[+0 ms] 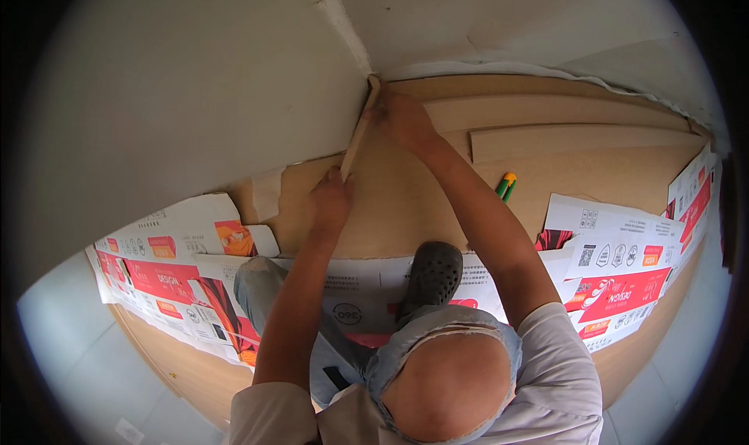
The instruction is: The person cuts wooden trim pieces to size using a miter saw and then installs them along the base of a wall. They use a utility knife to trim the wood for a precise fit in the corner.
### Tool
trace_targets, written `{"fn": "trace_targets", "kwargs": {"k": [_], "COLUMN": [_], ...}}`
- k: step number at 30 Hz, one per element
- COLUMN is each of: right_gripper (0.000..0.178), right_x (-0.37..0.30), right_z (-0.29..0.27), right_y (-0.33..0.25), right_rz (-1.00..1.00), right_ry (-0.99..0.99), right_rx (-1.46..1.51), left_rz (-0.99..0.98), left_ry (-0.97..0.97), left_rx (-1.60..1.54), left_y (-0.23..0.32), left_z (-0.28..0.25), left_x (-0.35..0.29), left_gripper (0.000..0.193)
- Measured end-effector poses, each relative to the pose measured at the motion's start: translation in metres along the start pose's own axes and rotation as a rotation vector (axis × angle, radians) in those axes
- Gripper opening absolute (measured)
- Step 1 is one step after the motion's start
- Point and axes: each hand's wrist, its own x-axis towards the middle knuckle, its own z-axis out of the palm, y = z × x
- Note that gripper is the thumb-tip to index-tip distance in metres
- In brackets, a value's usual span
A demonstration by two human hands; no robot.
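Note:
A narrow brown cardboard strip (359,139) stands along the foot of the left wall, its far end in the wall corner. My left hand (331,199) is closed on the strip's near end. Around its far part, close to the corner, my right hand (407,122) has its fingers curled against the strip; they are slightly blurred. Under both hands lies a brown cardboard sheet (390,211). A green and yellow utility knife (506,186) rests on that sheet, right of my right forearm.
Longer cardboard strips (546,111) lie along the far wall (499,24). The pale left wall (195,117) meets it at the corner. Printed white and red cardboard (624,281) covers the near surface. My shoe (431,277) and bent knee are close to my arms.

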Motion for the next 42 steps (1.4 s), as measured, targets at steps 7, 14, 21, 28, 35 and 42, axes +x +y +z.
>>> {"fn": "trace_targets", "kwargs": {"k": [7,14,21,28,35,42], "right_gripper": [0.074,0.073,0.071,0.068,0.066,0.058], "right_x": [-0.004,0.000,0.000,0.002,0.001,-0.001], "right_z": [-0.001,0.002,-0.001,0.005,0.008,0.011], "right_y": [-0.006,0.001,-0.005,0.006,-0.002,0.003], "right_rz": [0.029,0.007,0.027,-0.036,-0.004,-0.046], "right_ry": [0.001,-0.014,-0.019,0.020,0.030,0.006], "right_rx": [0.021,0.009,-0.044,-0.023,-0.017,0.020], "left_rz": [-0.002,0.020,0.023,0.005,-0.011,-0.021], "left_ry": [-0.012,0.020,0.036,0.048,0.030,0.026], "left_rx": [0.019,0.022,0.007,-0.011,0.010,0.017], "left_y": [0.004,0.004,0.004,0.001,-0.003,-0.001], "left_z": [-0.004,-0.006,-0.006,0.001,0.001,0.000], "left_x": [0.000,-0.001,-0.001,-0.001,-0.004,-0.009], "left_gripper": [0.033,0.031,0.032,0.032,0.031,0.031]}}
